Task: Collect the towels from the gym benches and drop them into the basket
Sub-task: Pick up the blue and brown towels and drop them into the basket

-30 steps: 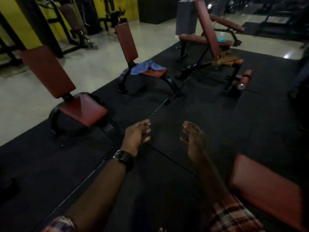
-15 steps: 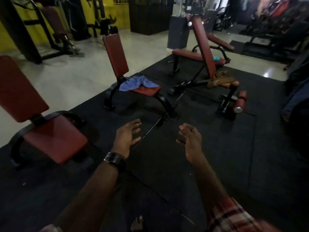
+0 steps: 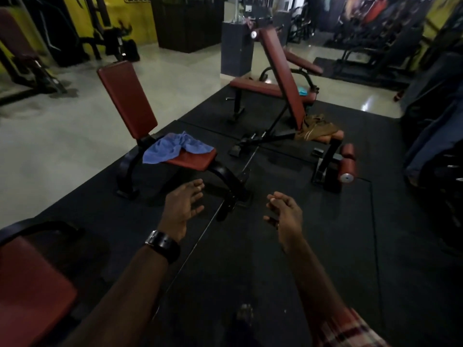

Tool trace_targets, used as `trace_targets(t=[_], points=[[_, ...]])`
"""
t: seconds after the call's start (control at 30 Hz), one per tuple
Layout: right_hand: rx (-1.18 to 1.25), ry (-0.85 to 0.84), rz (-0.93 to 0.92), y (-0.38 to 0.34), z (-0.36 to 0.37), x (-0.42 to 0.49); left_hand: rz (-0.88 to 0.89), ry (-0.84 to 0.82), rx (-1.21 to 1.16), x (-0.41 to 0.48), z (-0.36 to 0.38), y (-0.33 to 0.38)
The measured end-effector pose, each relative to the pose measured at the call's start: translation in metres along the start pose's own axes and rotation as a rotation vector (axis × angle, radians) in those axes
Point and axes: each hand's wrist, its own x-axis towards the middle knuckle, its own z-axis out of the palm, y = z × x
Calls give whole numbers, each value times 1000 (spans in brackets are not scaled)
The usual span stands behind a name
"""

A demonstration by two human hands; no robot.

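Note:
A crumpled blue towel (image 3: 175,147) lies on the seat of a red upright bench (image 3: 193,161) ahead and slightly left. A brown towel (image 3: 316,128) is bunched on the seat of the incline bench (image 3: 283,78) further back. A small teal cloth (image 3: 302,90) rests on the flat bench behind it. My left hand (image 3: 183,209), with a black watch on the wrist, is held out empty, fingers spread, short of the blue towel's bench. My right hand (image 3: 285,214) is also empty with fingers loosely apart. No basket is in view.
Another red bench seat (image 3: 30,291) sits close at my lower left. Black rubber mats (image 3: 313,234) cover the floor under me, pale tile (image 3: 62,136) lies to the left. Weight machines line the far wall and right side. A grey pillar (image 3: 236,48) stands behind the benches.
I have moved forward: the bench with the blue towel is nearer and larger, and the near-left bench has slid down to the frame's corner. Both hands stay out in front, empty.

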Motion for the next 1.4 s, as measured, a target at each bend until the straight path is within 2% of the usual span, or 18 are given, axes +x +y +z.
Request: trace_targets(t=[0.27, 0.47, 0.7, 0.83, 1.13, 1.4], points=[[17, -43, 10, -62, 58, 183, -16, 38, 14, 173, 71, 37], [-31, -91, 17, -87, 111, 286, -21, 56, -1, 266, 103, 61], [-36, -126, 51, -73, 198, 403, -92, 73, 8, 406, 97, 82], [-70, -84, 74, -66, 244, 464, -163, 98, 6, 492, 90, 87], [-119, -45, 191, -26, 310, 591, -295, 114, 56, 639, 97, 63], [-131, -128, 359, 28, 379, 704, -383, 319, 80, 730, 68, 42]])
